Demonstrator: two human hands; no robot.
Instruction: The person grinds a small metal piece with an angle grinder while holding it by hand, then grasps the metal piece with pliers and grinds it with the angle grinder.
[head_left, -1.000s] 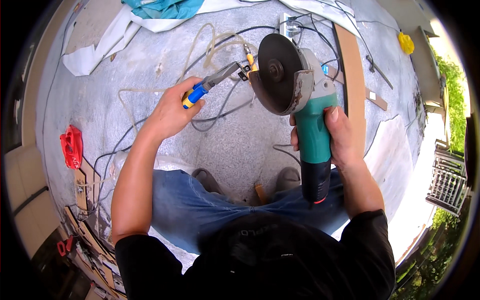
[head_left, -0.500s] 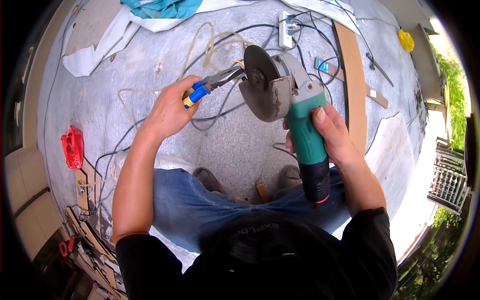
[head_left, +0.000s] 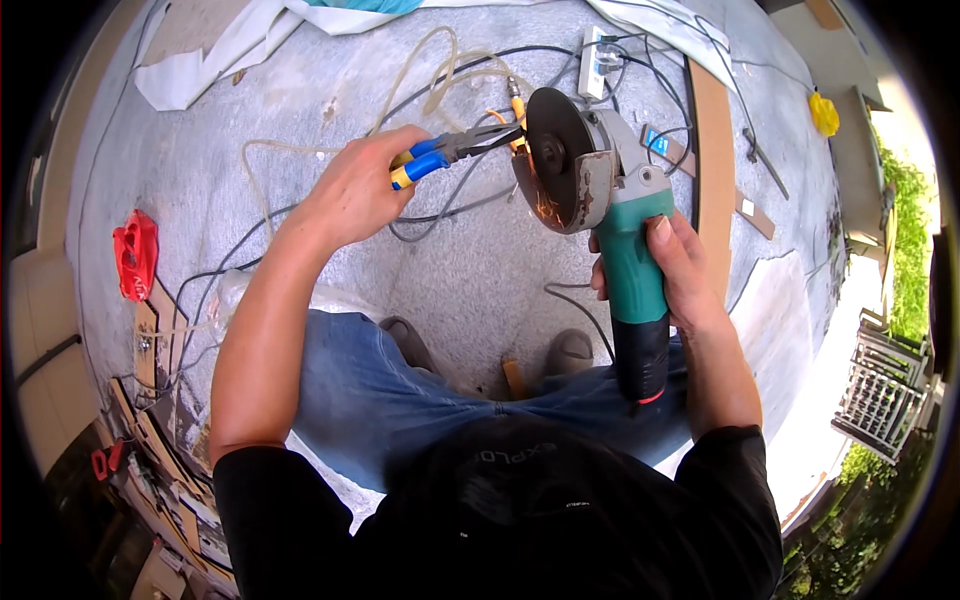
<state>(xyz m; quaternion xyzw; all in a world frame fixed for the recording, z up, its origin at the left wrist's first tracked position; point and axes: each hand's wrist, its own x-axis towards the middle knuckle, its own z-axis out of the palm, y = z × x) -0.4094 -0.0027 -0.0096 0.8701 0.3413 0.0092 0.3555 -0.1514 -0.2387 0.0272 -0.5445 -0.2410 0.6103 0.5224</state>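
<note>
My left hand (head_left: pixel 362 190) grips a pair of pliers (head_left: pixel 424 166) with blue and yellow handles. Their jaws reach the left edge of a dark cutting disc (head_left: pixel 560 128); what they pinch there, if anything, is too small to make out. In my right hand (head_left: pixel 682 262) is a green and black angle grinder (head_left: pixel 636 265), held upright with its disc end away from me. A worn metal guard (head_left: pixel 594 196) covers the disc's near right side. Orange sparks (head_left: pixel 546 206) show low on the disc, inside the guard.
Beyond the disc lies an orange tool (head_left: pixel 517 108) on a clear hose (head_left: pixel 440 75). Black cables run to a white power strip (head_left: pixel 592 70). A brown plank (head_left: pixel 712 150) lies at the right, a red bag (head_left: pixel 136 255) at the left. A wood strip (head_left: pixel 513 378) lies between my feet.
The pliers and grinder have shifted slightly to the right in view. The pliers' jaws have come up to the disc, and sparks now show where none did before.
</note>
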